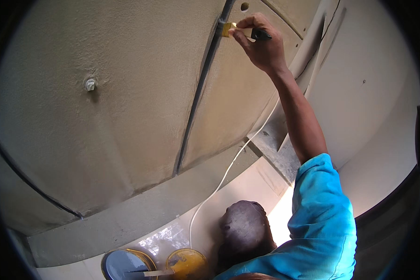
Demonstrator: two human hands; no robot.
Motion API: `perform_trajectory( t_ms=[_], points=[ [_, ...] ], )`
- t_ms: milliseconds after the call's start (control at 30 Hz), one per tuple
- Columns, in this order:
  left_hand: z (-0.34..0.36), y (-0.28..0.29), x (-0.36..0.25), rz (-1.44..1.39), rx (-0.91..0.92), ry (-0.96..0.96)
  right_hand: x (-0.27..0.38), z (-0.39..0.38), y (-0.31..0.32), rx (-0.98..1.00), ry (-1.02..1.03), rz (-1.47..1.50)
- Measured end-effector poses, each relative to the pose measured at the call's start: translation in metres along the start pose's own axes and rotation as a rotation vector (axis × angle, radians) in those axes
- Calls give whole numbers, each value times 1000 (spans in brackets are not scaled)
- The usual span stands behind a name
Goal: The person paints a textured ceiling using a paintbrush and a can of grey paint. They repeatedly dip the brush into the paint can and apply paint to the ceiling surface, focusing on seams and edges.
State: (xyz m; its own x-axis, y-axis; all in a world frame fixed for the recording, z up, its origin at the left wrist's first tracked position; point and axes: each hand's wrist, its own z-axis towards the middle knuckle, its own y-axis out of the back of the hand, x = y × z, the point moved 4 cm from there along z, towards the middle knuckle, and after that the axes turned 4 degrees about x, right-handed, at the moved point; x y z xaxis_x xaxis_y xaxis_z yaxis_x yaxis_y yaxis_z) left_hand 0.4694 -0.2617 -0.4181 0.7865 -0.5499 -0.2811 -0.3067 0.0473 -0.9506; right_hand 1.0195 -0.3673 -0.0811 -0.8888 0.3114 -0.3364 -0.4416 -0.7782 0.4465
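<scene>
My right hand (263,44), at the end of a raised arm in a blue sleeve, pinches a flat paintbrush (230,29) between thumb and fingers. Its bristles touch the upper part of a dark grey strip (201,86) that runs down a seam in the beige wall (140,102). The dark handle end shows beside my palm. A second dark strip (30,182) curves along the wall at the far left. My left hand is not in view.
At the bottom stands a bucket (106,259) of grey paint with a flat stick (158,273) across its rim. Beside it lies a yellow round lid or container (191,261). A white cable (228,170) crosses the floor. A fitting (90,84) sticks out of the wall.
</scene>
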Motion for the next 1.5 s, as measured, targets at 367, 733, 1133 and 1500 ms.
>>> perform_trajectory(
  t_ms=[367,733,1133,1500],
  points=[
    [-31,-59,59,164,-170,-197,-65,21,24,-487,-191,791],
    [-88,-138,164,216,-423,-458,-58,16,-43,-763,95,1581],
    [-80,-153,84,243,-266,-1082,355,-110,-101,786,232,1621],
    [-61,-86,60,-167,-189,-878,537,-203,-160,858,354,1389]
  ],
)
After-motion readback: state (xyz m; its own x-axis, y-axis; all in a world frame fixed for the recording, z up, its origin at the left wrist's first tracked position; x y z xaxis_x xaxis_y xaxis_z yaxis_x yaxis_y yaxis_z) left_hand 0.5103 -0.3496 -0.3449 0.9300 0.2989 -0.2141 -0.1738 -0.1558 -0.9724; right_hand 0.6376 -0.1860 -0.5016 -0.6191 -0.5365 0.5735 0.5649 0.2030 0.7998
